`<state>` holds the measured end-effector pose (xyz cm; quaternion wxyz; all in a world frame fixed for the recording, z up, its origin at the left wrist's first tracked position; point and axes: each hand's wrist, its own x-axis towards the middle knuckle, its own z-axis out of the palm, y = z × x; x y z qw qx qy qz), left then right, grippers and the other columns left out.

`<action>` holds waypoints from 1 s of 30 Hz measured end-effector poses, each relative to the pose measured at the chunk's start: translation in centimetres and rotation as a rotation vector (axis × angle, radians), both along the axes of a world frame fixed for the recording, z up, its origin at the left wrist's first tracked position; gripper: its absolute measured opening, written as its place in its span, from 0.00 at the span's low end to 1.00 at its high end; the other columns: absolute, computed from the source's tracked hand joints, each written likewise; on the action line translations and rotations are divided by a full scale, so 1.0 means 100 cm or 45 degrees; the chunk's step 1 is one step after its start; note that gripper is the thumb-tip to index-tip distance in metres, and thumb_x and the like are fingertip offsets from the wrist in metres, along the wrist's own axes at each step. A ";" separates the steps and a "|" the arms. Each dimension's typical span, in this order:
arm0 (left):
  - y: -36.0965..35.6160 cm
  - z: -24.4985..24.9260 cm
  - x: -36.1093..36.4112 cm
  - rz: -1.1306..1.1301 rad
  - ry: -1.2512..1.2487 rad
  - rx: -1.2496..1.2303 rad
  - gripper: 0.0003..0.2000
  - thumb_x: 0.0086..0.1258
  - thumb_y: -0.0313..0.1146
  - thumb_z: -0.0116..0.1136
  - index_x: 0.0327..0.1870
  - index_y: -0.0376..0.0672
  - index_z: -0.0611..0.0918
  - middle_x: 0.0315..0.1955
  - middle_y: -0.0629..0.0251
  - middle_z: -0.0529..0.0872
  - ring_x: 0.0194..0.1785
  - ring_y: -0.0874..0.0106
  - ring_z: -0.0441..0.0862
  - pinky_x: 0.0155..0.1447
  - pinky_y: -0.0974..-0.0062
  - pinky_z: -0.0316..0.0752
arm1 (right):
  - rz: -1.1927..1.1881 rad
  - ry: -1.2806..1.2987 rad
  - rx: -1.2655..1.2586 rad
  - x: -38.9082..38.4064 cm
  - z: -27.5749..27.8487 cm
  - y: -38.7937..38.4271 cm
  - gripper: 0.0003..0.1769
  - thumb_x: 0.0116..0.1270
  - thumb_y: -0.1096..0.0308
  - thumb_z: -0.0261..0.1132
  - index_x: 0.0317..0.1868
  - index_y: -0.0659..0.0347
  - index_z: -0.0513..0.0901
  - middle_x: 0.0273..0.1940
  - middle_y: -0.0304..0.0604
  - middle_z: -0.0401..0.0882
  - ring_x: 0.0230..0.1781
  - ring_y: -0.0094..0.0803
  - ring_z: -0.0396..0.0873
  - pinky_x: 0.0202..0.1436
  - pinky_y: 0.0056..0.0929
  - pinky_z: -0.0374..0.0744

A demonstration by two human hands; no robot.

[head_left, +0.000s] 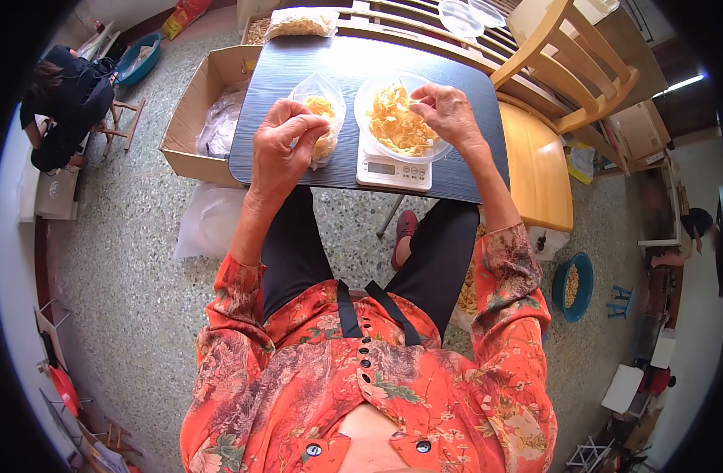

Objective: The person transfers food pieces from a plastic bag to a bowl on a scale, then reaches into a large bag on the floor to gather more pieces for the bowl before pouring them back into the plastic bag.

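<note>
On the dark tabletop [314, 63], a clear plastic bag [335, 88] partly filled with yellowish dried flakes leans near my left hand [286, 142]. Thumb and forefinger of that hand are pinched together in front of the bag; what lies between them I cannot make out. A white digital scale [395, 173] carries a round clear bowl [439, 150] heaped with pale yellow dried flakes [397, 122]. My right hand [448, 114] is over the bowl's right side, its fingertips closed at the flakes, apparently on a few of them.
A cardboard box [190, 106] with plastic bags inside stands left of the table. A filled bag [302, 22] lies at the far edge. To the right is a wooden chair [535, 173]; a blue tub [574, 288] sits on the floor. Another person [66, 102] sits at far left.
</note>
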<state>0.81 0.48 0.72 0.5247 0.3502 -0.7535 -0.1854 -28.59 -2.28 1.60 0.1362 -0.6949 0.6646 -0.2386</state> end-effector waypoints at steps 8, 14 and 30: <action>0.002 0.002 -0.001 -0.021 0.006 0.009 0.06 0.61 0.19 0.70 0.38 0.36 0.89 0.34 0.63 0.82 0.40 0.69 0.82 0.46 0.73 0.78 | -0.077 0.607 0.157 0.024 0.004 0.001 0.21 0.60 0.57 0.75 0.51 0.58 0.87 0.47 0.53 0.86 0.51 0.45 0.84 0.57 0.43 0.81; 0.000 0.001 -0.002 -0.021 -0.005 -0.003 0.06 0.61 0.19 0.69 0.38 0.36 0.89 0.34 0.62 0.82 0.40 0.69 0.82 0.46 0.73 0.79 | -0.101 0.613 -0.025 0.022 -0.016 -0.001 0.15 0.62 0.60 0.73 0.47 0.55 0.88 0.47 0.53 0.85 0.51 0.46 0.84 0.55 0.44 0.82; -0.001 0.002 -0.015 -0.005 0.020 0.006 0.06 0.60 0.20 0.71 0.38 0.38 0.90 0.36 0.64 0.83 0.40 0.70 0.83 0.46 0.74 0.80 | -0.158 -1.378 0.031 -0.015 -0.003 0.003 0.13 0.66 0.64 0.76 0.42 0.66 0.87 0.26 0.36 0.84 0.21 0.18 0.79 0.25 0.15 0.80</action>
